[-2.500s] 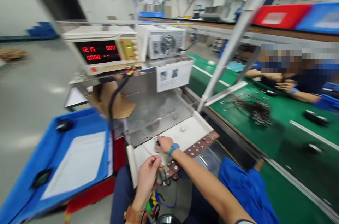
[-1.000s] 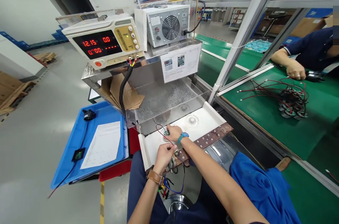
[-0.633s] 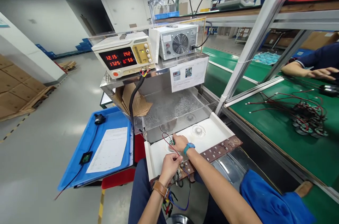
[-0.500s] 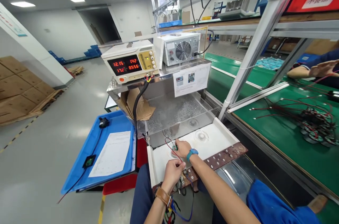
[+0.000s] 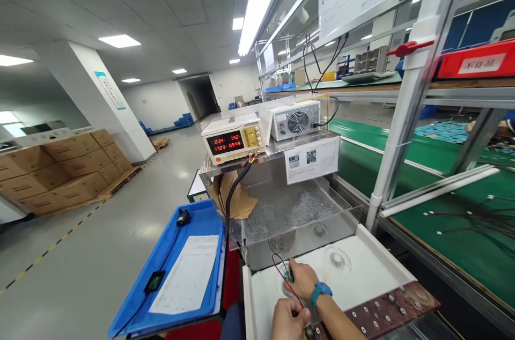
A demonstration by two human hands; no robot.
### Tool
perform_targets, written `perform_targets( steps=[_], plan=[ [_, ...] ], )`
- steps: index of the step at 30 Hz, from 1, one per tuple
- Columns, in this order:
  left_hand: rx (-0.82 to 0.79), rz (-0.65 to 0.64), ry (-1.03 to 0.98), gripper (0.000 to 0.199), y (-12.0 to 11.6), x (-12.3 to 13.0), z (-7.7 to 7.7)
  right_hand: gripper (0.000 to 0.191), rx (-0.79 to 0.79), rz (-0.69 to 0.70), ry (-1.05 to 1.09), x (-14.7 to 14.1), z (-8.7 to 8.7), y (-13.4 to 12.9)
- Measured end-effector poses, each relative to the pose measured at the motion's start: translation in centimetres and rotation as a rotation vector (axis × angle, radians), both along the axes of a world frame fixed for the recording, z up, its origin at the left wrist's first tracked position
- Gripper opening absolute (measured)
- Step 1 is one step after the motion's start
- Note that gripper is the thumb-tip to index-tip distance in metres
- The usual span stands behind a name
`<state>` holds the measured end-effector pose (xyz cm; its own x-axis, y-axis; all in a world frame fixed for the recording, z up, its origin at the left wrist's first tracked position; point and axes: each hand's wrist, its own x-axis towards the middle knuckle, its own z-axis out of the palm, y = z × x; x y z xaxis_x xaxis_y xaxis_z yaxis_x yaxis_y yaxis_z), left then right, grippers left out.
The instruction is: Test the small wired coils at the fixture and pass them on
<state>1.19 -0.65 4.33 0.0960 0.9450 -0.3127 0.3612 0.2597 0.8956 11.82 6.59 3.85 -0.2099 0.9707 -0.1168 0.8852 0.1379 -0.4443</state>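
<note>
My right hand (image 5: 303, 280), with a blue watch band at the wrist, is closed on a small part with a green circuit board (image 5: 288, 275). The fingers cover most of this part, which rests at a round fitting on the white tray (image 5: 364, 257). From it a thin red wire (image 5: 295, 295) runs toward me. Lower down, my left hand (image 5: 287, 319) pinches that red wire between thumb and fingertips, close to the brown strip with metal eyelets (image 5: 376, 310). A second round fitting (image 5: 337, 259) lies to the right in the tray.
Behind the tray, a power supply (image 5: 233, 139) with red digits and a grey fan unit (image 5: 296, 121) stand on a metal stand. At left, a blue bin (image 5: 134, 297) holds paper and a cabled device. A green bench (image 5: 454, 238) with wires runs along the right.
My view has tilted up and turned, so the tray and hands appear lower and farther right. Both hands keep their holds. Some digits on the power supply differ.
</note>
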Motion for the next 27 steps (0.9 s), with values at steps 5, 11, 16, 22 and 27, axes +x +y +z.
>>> perform_targets(
  steps=[5,11,16,22,27],
  plan=[
    [0.068,0.008,0.051,0.047,0.4,0.0,-0.3,0.034,0.041,0.035,-0.032,-0.2,0.4,0.3],
    [0.188,-0.006,-0.022,0.062,1.2,-0.1,1.8,0.039,0.129,-0.122,0.063,2.1,4.3,-0.2],
    [0.143,0.040,-0.274,0.086,4.1,6.8,9.8,0.040,0.219,-0.665,0.079,14.3,10.5,-0.9],
    [0.324,-0.044,-0.414,0.068,4.0,13.7,16.8,0.035,0.243,-1.318,0.007,34.7,15.5,-7.9],
    [0.064,-0.155,-0.098,0.051,4.8,13.6,9.4,0.028,0.122,-1.521,0.030,44.4,14.0,-13.4]
  ],
)
